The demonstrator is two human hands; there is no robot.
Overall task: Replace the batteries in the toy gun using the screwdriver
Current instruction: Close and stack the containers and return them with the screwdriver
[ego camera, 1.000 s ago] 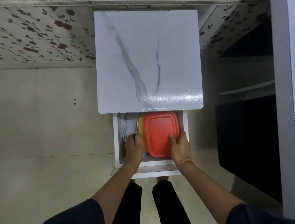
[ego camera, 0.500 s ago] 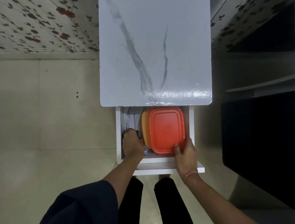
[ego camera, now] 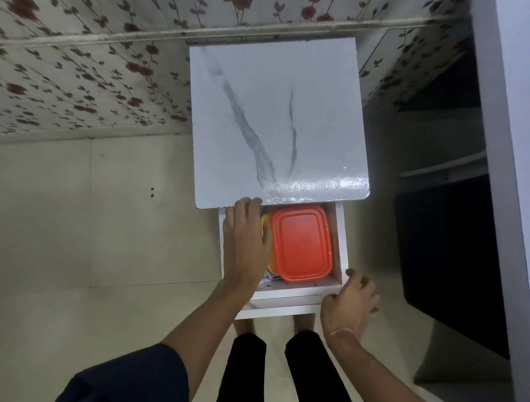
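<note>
A white drawer (ego camera: 284, 297) stands pulled out under a marble-patterned white tabletop (ego camera: 276, 119). Inside lies an orange box with a red lid (ego camera: 301, 241), filling the drawer's right part. My left hand (ego camera: 244, 243) reaches flat into the left part of the drawer, fingers stretched toward the back under the tabletop edge; what lies beneath it is hidden. My right hand (ego camera: 349, 305) hovers at the drawer's front right corner, fingers loosely curled, holding nothing. No toy gun, batteries or screwdriver can be seen.
Floral wallpaper covers the wall behind the small table. A white frame (ego camera: 514, 157) and a dark panel (ego camera: 449, 263) stand to the right. My legs in black trousers (ego camera: 275, 376) are just below the drawer front. Pale floor lies to the left.
My right hand let go of the red-lidded box and drew back to the drawer's front corner. My left hand opened and slid deeper into the drawer's left side.
</note>
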